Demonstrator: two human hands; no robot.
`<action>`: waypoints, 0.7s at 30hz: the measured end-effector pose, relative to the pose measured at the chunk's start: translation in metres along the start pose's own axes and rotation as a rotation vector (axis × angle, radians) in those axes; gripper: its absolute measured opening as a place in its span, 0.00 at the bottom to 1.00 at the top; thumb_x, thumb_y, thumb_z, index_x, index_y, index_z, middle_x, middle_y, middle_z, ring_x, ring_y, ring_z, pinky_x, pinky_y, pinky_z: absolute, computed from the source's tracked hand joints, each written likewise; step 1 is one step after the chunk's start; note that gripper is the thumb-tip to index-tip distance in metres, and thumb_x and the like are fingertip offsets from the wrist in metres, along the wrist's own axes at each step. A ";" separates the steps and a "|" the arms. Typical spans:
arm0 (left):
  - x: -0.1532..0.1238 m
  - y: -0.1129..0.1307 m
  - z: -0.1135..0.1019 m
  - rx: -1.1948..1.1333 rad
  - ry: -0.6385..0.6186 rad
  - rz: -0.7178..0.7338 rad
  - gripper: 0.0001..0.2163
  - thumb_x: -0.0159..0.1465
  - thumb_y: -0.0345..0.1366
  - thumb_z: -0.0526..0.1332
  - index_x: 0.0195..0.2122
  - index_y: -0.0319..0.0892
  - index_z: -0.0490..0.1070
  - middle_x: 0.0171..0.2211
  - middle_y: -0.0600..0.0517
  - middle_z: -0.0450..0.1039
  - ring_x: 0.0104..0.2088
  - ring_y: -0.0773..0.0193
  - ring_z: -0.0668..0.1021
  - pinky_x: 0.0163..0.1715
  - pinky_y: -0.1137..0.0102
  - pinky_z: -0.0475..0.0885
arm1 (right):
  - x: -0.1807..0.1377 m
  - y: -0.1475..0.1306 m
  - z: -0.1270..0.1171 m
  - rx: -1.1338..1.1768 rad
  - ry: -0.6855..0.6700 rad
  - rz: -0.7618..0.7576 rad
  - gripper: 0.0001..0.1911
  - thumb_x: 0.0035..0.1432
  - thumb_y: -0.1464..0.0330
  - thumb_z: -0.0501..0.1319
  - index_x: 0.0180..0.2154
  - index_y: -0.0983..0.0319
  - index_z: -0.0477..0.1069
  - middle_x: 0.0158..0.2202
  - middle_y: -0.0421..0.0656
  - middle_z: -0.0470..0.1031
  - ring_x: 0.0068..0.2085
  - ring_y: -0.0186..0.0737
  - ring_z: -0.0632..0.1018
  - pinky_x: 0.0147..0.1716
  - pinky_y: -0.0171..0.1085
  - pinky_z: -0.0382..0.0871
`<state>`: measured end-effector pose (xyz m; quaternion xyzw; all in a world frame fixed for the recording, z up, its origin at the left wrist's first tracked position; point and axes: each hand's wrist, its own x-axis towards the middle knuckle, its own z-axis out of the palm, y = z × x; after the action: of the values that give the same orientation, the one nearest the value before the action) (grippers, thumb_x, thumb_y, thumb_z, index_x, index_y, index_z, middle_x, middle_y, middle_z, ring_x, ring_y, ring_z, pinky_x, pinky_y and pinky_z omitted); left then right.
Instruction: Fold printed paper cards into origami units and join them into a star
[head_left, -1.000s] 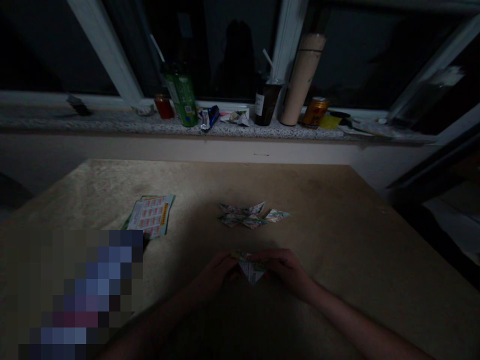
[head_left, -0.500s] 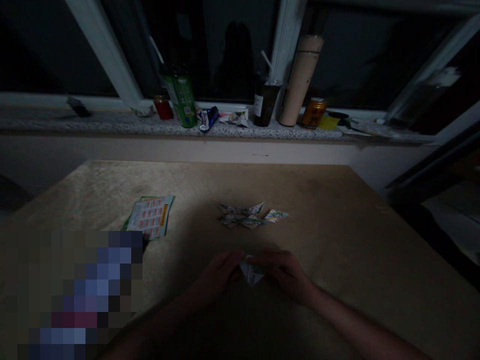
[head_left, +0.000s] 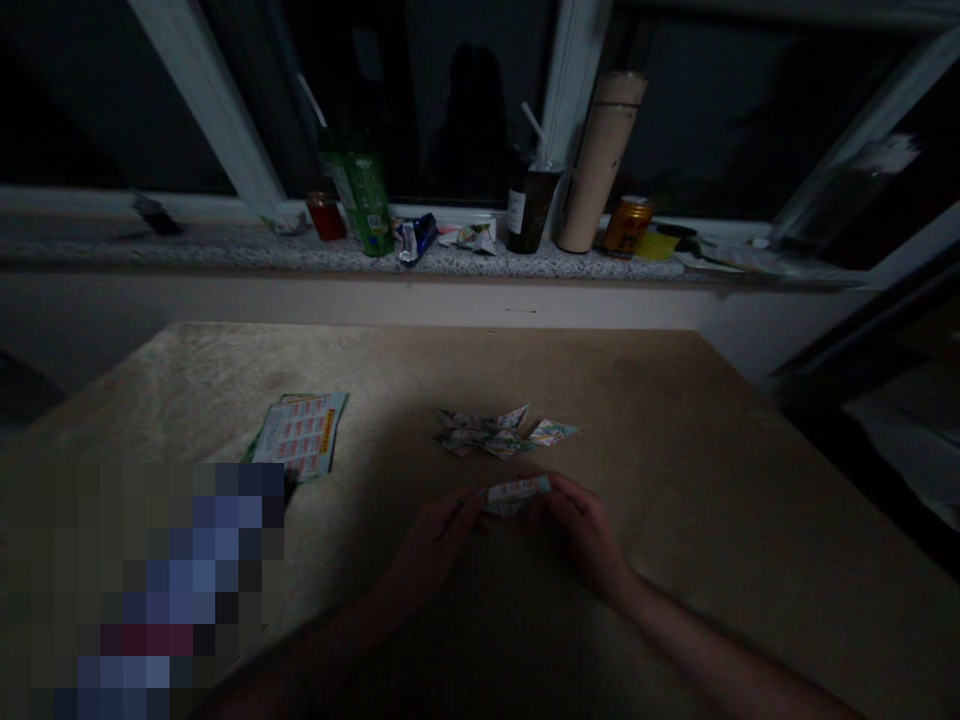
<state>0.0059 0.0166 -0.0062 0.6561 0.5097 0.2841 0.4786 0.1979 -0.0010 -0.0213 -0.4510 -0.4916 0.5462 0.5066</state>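
Dim tabletop [head_left: 675,450], printed paper [head_left: 516,493], lettering illegible

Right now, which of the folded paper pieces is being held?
The folded piece nearest the camera, pinched between the left hand and right hand. The other folded pieces lie clustered on the table just beyond it, touched by neither hand.

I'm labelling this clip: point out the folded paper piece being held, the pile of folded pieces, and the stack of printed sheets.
folded paper piece [head_left: 517,492]: head view, middle of its face.
pile of folded pieces [head_left: 496,434]: head view, central piece.
stack of printed sheets [head_left: 301,436]: head view, top sheet's middle.
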 end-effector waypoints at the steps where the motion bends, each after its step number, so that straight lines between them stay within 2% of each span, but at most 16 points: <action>1: 0.000 -0.001 0.000 0.005 -0.012 0.003 0.14 0.65 0.43 0.51 0.36 0.42 0.73 0.31 0.53 0.75 0.34 0.60 0.74 0.36 0.72 0.65 | 0.000 0.000 -0.001 0.013 -0.008 -0.007 0.18 0.55 0.53 0.57 0.31 0.62 0.69 0.22 0.39 0.68 0.25 0.35 0.68 0.26 0.33 0.60; 7: 0.000 -0.002 -0.001 0.002 -0.047 0.009 0.15 0.65 0.43 0.52 0.35 0.41 0.75 0.30 0.53 0.76 0.33 0.61 0.75 0.35 0.72 0.66 | 0.002 0.002 0.000 -0.156 0.073 0.080 0.22 0.54 0.52 0.58 0.22 0.63 0.67 0.18 0.38 0.64 0.20 0.31 0.63 0.19 0.31 0.53; 12: 0.001 0.002 -0.001 -0.121 -0.011 -0.056 0.14 0.63 0.43 0.54 0.37 0.40 0.76 0.31 0.53 0.77 0.34 0.60 0.76 0.36 0.72 0.67 | 0.002 0.000 0.003 -0.182 0.029 0.071 0.23 0.55 0.51 0.57 0.22 0.63 0.67 0.18 0.38 0.65 0.21 0.31 0.64 0.19 0.31 0.55; 19: 0.004 0.005 0.001 -0.077 0.018 -0.149 0.16 0.58 0.46 0.57 0.26 0.38 0.74 0.23 0.52 0.75 0.26 0.60 0.75 0.26 0.72 0.66 | 0.002 -0.008 0.006 -0.211 -0.024 0.040 0.23 0.57 0.52 0.55 0.19 0.63 0.67 0.17 0.38 0.65 0.21 0.32 0.65 0.21 0.31 0.57; 21: 0.005 0.006 0.001 -0.079 0.001 -0.151 0.16 0.58 0.46 0.56 0.25 0.38 0.74 0.23 0.52 0.75 0.26 0.61 0.75 0.26 0.72 0.66 | 0.002 -0.007 0.006 -0.195 -0.020 0.055 0.23 0.56 0.53 0.56 0.20 0.63 0.68 0.18 0.38 0.66 0.21 0.32 0.65 0.21 0.31 0.57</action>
<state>0.0104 0.0206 -0.0012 0.5962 0.5464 0.2674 0.5240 0.1927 0.0006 -0.0137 -0.5060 -0.5347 0.5140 0.4403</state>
